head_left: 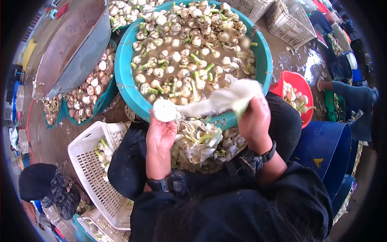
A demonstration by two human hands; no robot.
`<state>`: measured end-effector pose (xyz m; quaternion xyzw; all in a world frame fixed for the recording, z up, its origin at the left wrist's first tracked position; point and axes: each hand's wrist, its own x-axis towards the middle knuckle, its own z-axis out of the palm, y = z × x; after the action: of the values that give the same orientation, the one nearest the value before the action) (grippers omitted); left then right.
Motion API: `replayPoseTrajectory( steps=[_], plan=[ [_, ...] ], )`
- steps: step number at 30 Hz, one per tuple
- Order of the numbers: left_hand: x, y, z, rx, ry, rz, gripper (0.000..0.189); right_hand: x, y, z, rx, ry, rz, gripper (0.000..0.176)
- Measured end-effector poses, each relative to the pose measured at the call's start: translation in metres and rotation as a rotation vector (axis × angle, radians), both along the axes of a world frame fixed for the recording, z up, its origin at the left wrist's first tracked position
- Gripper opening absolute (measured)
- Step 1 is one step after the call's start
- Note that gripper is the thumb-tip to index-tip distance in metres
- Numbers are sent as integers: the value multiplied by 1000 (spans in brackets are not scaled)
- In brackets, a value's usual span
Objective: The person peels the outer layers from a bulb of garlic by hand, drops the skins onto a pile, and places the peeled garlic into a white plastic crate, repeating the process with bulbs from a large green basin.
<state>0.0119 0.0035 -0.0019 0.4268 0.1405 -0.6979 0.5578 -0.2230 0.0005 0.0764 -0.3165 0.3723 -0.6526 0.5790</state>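
Note:
My left hand (160,133) is closed round a white garlic bulb (164,110), held up at the near rim of a teal tub (123,76). Stretching from the bulb toward the right is a strip of pale garlic skin (217,99), blurred by motion. My right hand (255,121) pinches the far end of that strip, which has a greenish part. Many garlic bulbs (183,73) with short green stalks sit in the tub's muddy water. Below my hands, a heap of peeled skins (197,141) lies between my legs.
A white crate (86,161) with garlic stands at my left, a red bucket (308,90) of cleaned bulbs at my right. A blue barrel (326,145) is behind it. Left of the tub, a metal barrow (74,48) leans over bags of garlic. Other people sit or stand at both sides.

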Motion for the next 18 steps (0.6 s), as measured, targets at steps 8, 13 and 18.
replayPoseTrajectory(
  steps=[8,13,18],
  plan=[
    [-5,2,0,-109,-246,8,33,23,-6,-37,-95,1649,490,33],
    [-31,2,23,-3,-430,47,33,96,-6,-52,-97,697,437,34],
    [59,24,21,-302,57,402,24,65,-29,-46,444,-600,843,35]
  ],
)
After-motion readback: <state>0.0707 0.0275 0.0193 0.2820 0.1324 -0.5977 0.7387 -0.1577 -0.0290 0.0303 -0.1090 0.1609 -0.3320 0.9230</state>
